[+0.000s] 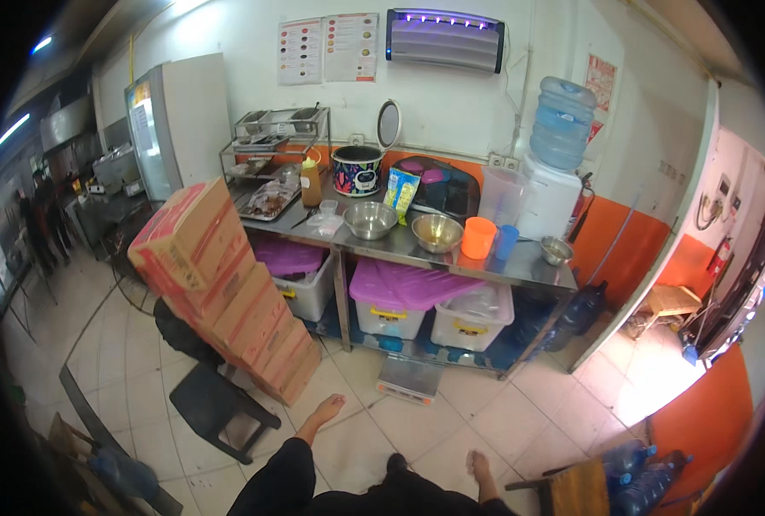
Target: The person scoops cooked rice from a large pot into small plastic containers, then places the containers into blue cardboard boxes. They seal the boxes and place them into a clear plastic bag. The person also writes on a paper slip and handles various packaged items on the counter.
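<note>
My left hand (326,409) hangs over the tiled floor with nothing in it, its fingers loosely bent. Nearest to it are the leaning stack of brown cartons (258,314) and a black plastic stool (215,404). My right hand (479,466) hangs low at my right side, fingers loose, also holding nothing. A wooden stool (571,488) stands to its right. Ahead of both hands, a flat scale (409,379) lies on the floor before a steel table (369,251).
The table bears a rice cooker (356,172), steel bowls (370,221), an orange cup (478,238) and a sauce bottle (311,182). Bins with purple lids (417,285) sit beneath. A water dispenser (546,198) stands right; blue water bottles (649,482) lie lower right.
</note>
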